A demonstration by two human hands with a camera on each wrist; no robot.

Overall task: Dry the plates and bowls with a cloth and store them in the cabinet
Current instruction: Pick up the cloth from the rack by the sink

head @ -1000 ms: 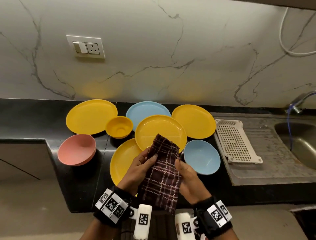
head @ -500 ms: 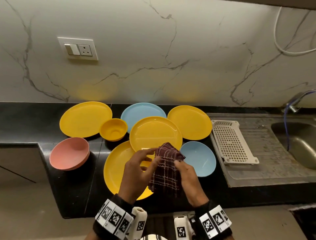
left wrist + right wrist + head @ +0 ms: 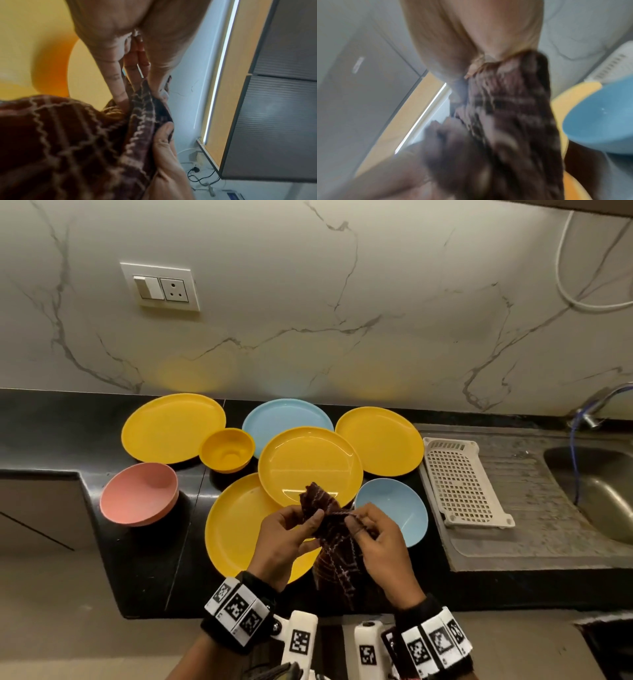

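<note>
Both my hands hold a dark maroon checked cloth (image 3: 334, 537) above the counter's front edge. My left hand (image 3: 291, 534) pinches its upper left part, and my right hand (image 3: 373, 537) grips it from the right. The cloth (image 3: 72, 142) fills the lower left wrist view, pinched by my fingers (image 3: 118, 86). In the blurred right wrist view the cloth (image 3: 510, 121) hangs from my fingers. On the black counter (image 3: 150, 570) lie several yellow plates, the nearest (image 3: 239, 529) under my left hand, another (image 3: 308, 463) behind. A blue plate (image 3: 284, 416), blue bowl (image 3: 399, 508), yellow bowl (image 3: 226, 450) and pink bowl (image 3: 137, 494) sit around them.
A white perforated tray (image 3: 462, 481) lies on the steel drainboard (image 3: 534, 529) at the right, beside the sink (image 3: 603, 484) and tap (image 3: 596, 409). A switch socket (image 3: 161, 287) is on the marble wall. The counter steps back at the left near the pink bowl.
The cloth, spread flat between my hands before, is now bunched and folded lower. Both hands moved closer together on it. The head view shifted slightly.
</note>
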